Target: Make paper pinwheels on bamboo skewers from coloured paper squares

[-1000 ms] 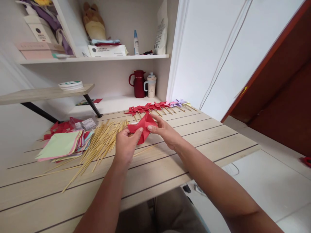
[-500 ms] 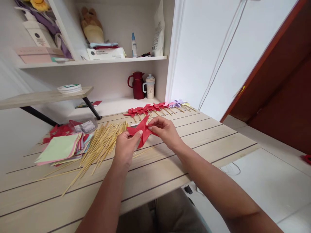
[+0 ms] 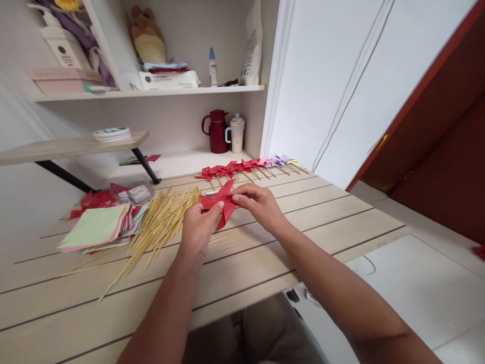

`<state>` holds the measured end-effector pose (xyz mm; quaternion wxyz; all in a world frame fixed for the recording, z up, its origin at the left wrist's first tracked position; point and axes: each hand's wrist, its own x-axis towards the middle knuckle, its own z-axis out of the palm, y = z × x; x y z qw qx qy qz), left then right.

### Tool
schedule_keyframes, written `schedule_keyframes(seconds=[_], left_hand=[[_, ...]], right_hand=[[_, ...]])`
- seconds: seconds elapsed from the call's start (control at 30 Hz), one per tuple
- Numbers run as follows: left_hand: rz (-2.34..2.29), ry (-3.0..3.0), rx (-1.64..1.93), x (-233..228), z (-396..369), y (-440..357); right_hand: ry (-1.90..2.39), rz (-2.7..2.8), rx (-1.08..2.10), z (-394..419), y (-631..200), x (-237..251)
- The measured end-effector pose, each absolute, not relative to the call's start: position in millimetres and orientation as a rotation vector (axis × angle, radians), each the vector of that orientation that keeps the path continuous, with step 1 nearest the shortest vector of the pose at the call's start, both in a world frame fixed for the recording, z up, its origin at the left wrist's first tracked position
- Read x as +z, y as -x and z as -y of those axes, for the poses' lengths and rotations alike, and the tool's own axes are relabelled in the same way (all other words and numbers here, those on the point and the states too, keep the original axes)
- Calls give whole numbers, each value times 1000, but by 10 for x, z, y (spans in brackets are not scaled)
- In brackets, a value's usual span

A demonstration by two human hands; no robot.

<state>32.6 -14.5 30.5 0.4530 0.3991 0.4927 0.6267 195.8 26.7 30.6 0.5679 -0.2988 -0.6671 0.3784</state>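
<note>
Head view: left hand [image 3: 196,225] and right hand [image 3: 260,206] pinch the red pinwheel [image 3: 227,207] in their fingers [image 3: 215,210]; light pressure should spare its folds.

The held pinwheel [image 3: 227,200] is red, the sticks [image 3: 161,220] straw-yellow, the table [image 3: 246,268] beige with dark stripes.

2 hands [image 3: 197,225] [image 3: 261,205], 1 held pinwhl [image 3: 226,203], 1 jug [image 3: 218,134]
</note>
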Motion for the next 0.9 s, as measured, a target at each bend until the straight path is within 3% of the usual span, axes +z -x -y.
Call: schedule_keyframes(seconds=[0.53,0.9], left_hand=[[-1241,-1000,1560,294,145,-326],[-1305,-1125,1605,320,162,-371]], right_hand=[[686,1580,984,-269,-1941,263],[764,1590,816,-247,-1937,324]])
